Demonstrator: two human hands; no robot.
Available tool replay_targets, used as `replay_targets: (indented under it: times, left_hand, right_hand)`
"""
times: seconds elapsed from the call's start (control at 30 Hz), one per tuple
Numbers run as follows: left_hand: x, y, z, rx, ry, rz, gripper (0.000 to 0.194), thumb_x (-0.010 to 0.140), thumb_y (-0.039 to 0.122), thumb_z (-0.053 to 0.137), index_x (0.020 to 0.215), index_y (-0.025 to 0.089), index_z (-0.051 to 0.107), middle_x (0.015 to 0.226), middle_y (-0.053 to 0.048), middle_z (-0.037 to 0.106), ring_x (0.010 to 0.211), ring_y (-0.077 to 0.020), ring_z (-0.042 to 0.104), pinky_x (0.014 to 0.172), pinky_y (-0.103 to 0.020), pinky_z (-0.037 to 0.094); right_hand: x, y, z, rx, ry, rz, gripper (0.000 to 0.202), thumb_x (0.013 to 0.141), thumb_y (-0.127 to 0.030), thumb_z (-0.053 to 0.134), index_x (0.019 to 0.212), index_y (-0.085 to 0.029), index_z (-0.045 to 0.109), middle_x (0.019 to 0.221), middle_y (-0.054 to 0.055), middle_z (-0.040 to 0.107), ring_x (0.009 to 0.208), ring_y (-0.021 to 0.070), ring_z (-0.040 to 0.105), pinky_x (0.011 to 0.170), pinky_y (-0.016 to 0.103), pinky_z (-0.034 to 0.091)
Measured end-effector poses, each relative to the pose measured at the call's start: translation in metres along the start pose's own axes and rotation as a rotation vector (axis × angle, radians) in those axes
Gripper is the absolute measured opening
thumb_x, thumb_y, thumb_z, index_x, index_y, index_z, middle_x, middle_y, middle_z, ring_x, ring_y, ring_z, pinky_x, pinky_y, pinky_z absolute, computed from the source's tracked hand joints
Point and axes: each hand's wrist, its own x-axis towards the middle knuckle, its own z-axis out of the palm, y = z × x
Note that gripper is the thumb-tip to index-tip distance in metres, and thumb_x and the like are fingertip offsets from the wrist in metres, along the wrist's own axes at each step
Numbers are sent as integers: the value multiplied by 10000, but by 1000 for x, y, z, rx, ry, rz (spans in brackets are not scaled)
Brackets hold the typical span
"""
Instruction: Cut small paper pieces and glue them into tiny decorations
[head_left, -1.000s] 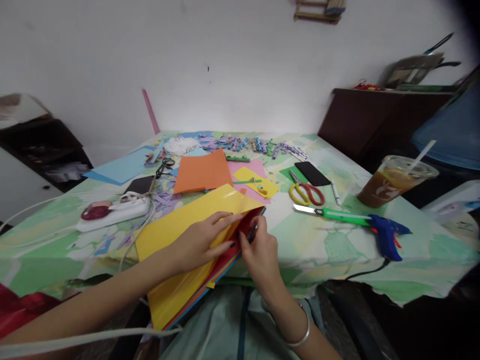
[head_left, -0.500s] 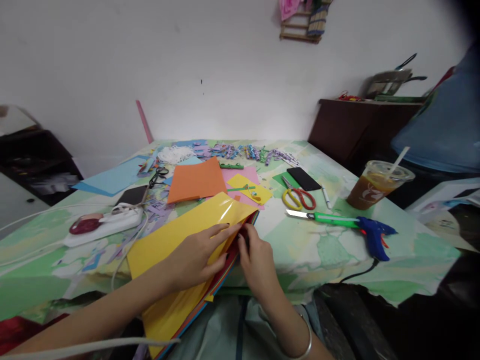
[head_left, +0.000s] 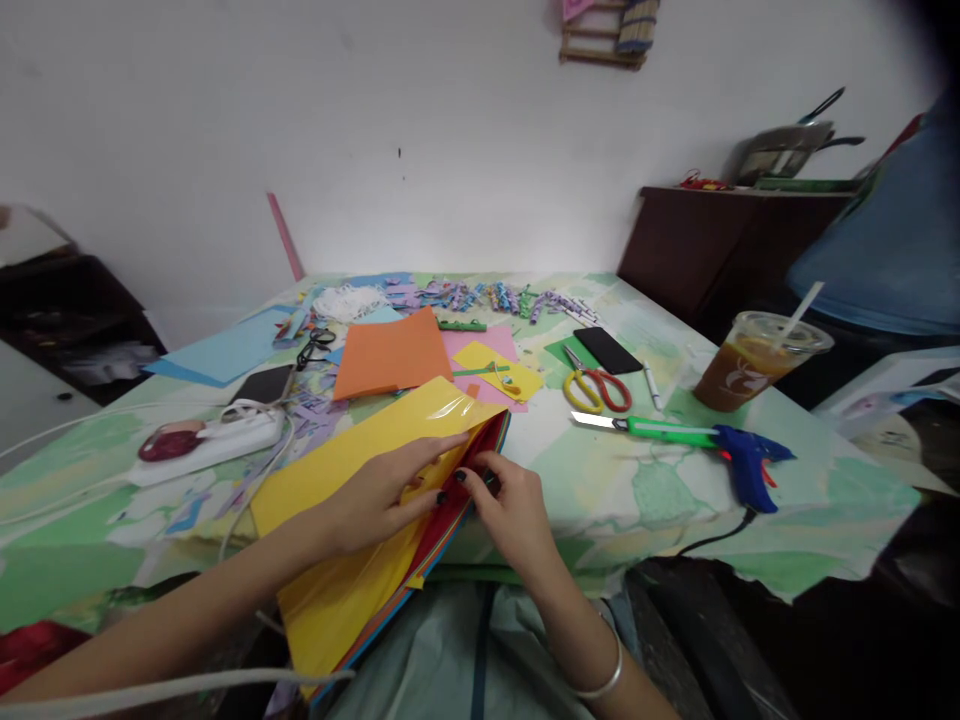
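A stack of coloured paper in a clear sleeve, with a yellow sheet [head_left: 330,610] on top, lies tilted over the table's front edge and the lap. My left hand [head_left: 386,495] is closed on the lifted yellow side of the stack. Beneath it, red sheets [head_left: 454,490] show in the gap, with blue and orange edges below. At the right side of that opening, my right hand [head_left: 510,500] pinches the edge of the red sheets with thumb and forefinger; its other fingers are curled.
Orange paper [head_left: 394,352] lies behind the stack. To the right are scissors [head_left: 596,388], a cutter [head_left: 660,430], a blue glue gun [head_left: 746,465], a black phone [head_left: 607,350] and a drink cup [head_left: 754,362]. A power strip [head_left: 217,445] with cables is at left.
The yellow side has been opened wider, showing more red paper. My left hand has shifted slightly left, and my right thumb and forefinger have moved in over the red edge.
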Motion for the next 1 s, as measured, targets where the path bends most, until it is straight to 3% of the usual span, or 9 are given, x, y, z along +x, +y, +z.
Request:
replay_targets:
  times: [0.2, 0.37, 0.53, 0.67, 1.0]
  left_hand:
    - [1, 0, -1, 13, 1, -1, 561, 889, 152, 441, 1430, 247, 328, 1397, -84, 496, 1210, -180, 534, 959, -303, 487]
    - [3, 4, 1, 163, -23, 50, 565, 887, 218, 482, 1430, 265, 336, 1394, -81, 500, 1239, -205, 511, 1020, -361, 440]
    - [4, 6, 10, 311, -17, 22, 590, 878, 238, 460, 1452, 233, 324, 1390, -134, 496, 1225, -263, 527, 982, -431, 466]
    - [5, 4, 15, 381, 11, 13, 575, 886, 269, 443, 1450, 224, 343, 1368, -155, 510, 1198, -289, 547, 947, -452, 488]
    - [11, -1, 11, 276, 160, 14, 553, 856, 121, 351, 1409, 121, 373, 1364, -154, 537, 1227, -228, 543, 1029, -391, 445]
  right_hand:
    - [1, 1, -2, -46, -3, 52, 201, 859, -234, 511, 732, -181, 658, 613, 4, 630, 536, 131, 514, 520, 224, 331]
    - [1, -4, 0, -155, 40, 138, 214, 829, -235, 533, 646, -177, 630, 575, 13, 596, 527, 141, 490, 528, 247, 295]
    - [-10, -9, 11, -256, 18, 133, 150, 762, -207, 613, 625, -161, 652, 688, 76, 606, 699, 214, 546, 636, 290, 355]
    - [-18, -9, 18, -281, 2, 78, 178, 809, -182, 587, 660, -161, 684, 842, 113, 601, 909, 263, 533, 795, 337, 394]
    - [-6, -16, 29, -313, 85, 74, 207, 832, -246, 578, 662, -156, 655, 812, 108, 558, 859, 264, 513, 808, 380, 402]
